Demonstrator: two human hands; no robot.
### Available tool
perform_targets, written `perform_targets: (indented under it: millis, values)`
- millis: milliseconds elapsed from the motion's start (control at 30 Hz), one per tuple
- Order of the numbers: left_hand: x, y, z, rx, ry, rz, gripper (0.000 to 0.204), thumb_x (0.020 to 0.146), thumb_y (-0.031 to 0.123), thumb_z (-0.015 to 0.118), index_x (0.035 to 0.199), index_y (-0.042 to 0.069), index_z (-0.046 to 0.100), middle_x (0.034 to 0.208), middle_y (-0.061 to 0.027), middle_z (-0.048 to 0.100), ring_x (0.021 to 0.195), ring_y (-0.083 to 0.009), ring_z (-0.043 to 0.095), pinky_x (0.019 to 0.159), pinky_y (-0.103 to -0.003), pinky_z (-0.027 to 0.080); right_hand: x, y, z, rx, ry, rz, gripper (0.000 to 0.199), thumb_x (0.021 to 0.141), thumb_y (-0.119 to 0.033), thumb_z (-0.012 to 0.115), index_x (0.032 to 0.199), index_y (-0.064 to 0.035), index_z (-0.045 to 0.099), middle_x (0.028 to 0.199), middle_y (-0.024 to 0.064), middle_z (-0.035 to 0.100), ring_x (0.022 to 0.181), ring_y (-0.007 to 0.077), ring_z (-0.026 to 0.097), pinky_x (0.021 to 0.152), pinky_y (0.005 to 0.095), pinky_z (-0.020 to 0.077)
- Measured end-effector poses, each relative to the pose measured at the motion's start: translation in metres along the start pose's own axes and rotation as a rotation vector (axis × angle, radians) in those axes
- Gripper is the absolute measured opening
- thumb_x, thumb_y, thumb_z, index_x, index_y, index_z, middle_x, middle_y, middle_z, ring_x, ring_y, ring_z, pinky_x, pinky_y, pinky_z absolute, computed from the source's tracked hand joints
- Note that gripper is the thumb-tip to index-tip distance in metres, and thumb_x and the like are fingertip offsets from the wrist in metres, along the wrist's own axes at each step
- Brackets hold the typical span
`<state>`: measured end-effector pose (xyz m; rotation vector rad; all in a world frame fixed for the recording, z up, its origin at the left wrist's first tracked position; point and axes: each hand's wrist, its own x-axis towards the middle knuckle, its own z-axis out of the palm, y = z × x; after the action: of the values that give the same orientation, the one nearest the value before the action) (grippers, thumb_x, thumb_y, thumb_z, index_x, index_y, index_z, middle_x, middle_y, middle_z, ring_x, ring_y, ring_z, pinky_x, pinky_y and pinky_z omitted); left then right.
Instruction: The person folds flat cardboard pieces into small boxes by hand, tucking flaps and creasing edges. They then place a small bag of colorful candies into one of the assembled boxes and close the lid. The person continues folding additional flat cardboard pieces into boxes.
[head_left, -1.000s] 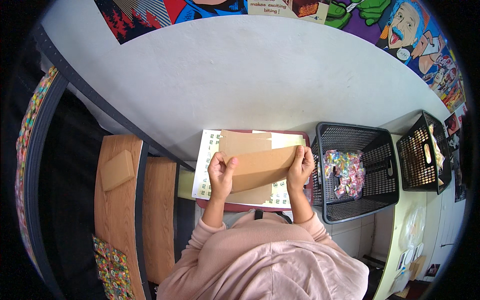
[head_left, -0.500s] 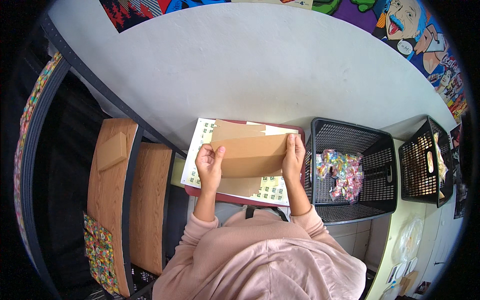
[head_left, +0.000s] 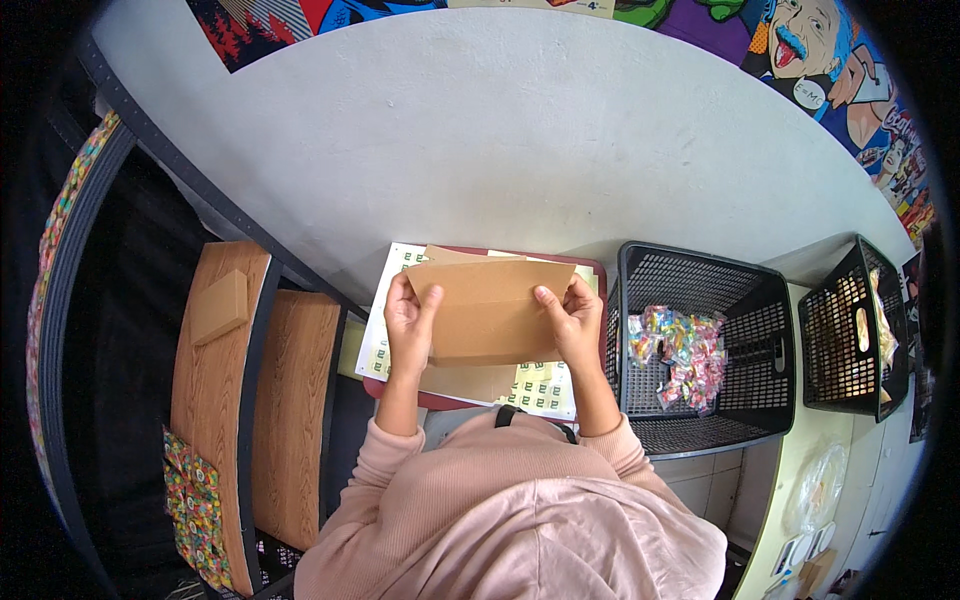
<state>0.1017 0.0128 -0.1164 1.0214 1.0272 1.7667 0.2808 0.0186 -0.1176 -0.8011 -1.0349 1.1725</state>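
A brown cardboard piece (head_left: pixel 490 312) is held up between my two hands, its surface bent along creases that run across it. My left hand (head_left: pixel 408 325) grips its left end, thumb on the face toward me and fingers behind. At the right end my right hand (head_left: pixel 575 328) pinches it the same way. Beneath lies another flat cardboard piece (head_left: pixel 470 383), partly hidden by the one I hold. It rests on white sheets of printed labels (head_left: pixel 545 392) over a maroon board (head_left: pixel 599 285).
Right of the board stands a black plastic crate (head_left: pixel 700 262) with colourful wrapped sweets (head_left: pixel 690 370). A smaller black basket (head_left: pixel 838 340) is beyond it. At left, wood-grain shelves (head_left: pixel 290 400) carry a small cardboard box (head_left: pixel 220 308) and a colourful packet (head_left: pixel 195 505). A wall (head_left: pixel 480 130) rises behind.
The held cardboard has bent more along its creases, its upper part now angled against the lower. My right hand has shifted slightly inward and down, its thumb now pressing on the front face.
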Motion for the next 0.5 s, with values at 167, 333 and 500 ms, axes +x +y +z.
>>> perform_targets:
  millis: [167, 333, 500]
  values:
    - [0.007, -0.011, -0.006, 0.020, -0.137, -0.072, 0.017, 0.081, 0.006, 0.055, 0.095, -0.003, 0.052, 0.087, -0.0065, 0.058, 0.080, -0.0086, 0.053, 0.073, -0.021, 0.041, 0.006, 0.006, -0.006, -0.008, 0.012, 0.017, 0.013, 0.077, -0.002, 0.058, 0.089, 0.0021, 0.055, 0.087, 0.0083, 0.059, 0.079, 0.0109, 0.055, 0.069, 0.0235, 0.0449]
    - [0.015, -0.023, -0.009, 0.031, -0.109, -0.067, 0.018, 0.081, 0.009, 0.055, 0.096, -0.001, 0.052, 0.092, -0.0070, 0.058, 0.083, -0.0095, 0.053, 0.074, -0.023, 0.041, 0.011, -0.006, 0.001, -0.012, 0.030, 0.099, 0.017, 0.077, -0.003, 0.058, 0.091, 0.0048, 0.054, 0.088, 0.0101, 0.059, 0.083, 0.0126, 0.055, 0.070, 0.0240, 0.0463]
    - [0.024, -0.024, -0.010, 0.061, -0.026, -0.027, 0.019, 0.081, 0.007, 0.055, 0.097, -0.003, 0.051, 0.090, -0.0071, 0.059, 0.081, -0.0092, 0.054, 0.073, -0.021, 0.041, 0.015, -0.003, -0.015, -0.286, -0.163, 0.183, 0.024, 0.075, -0.002, 0.059, 0.096, 0.0071, 0.053, 0.087, 0.0119, 0.060, 0.082, 0.0141, 0.057, 0.070, 0.0251, 0.0475]
